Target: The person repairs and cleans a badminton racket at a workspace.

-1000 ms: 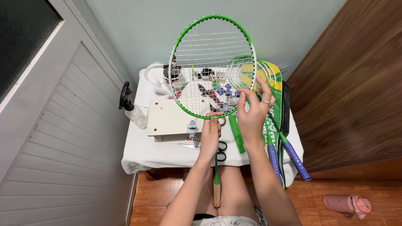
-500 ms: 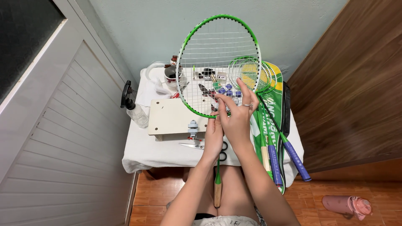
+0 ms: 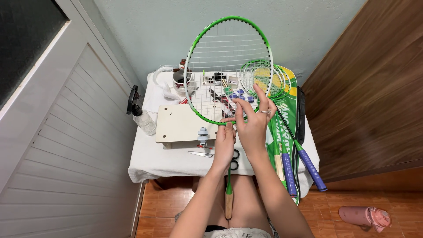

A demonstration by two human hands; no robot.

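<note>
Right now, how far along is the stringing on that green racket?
The green racket already carries many crosswise strings, though its lowest part looks thinner. In hand: the left hand grips the frame's bottom while the right hand fingers the strings there. The scissors lie on the table.

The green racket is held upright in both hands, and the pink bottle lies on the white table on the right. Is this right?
Not quite. The head view shows the pink bottle lying on the floor at lower right, not on the white table. The green racket is indeed upright, held by the left hand and right hand.
</note>
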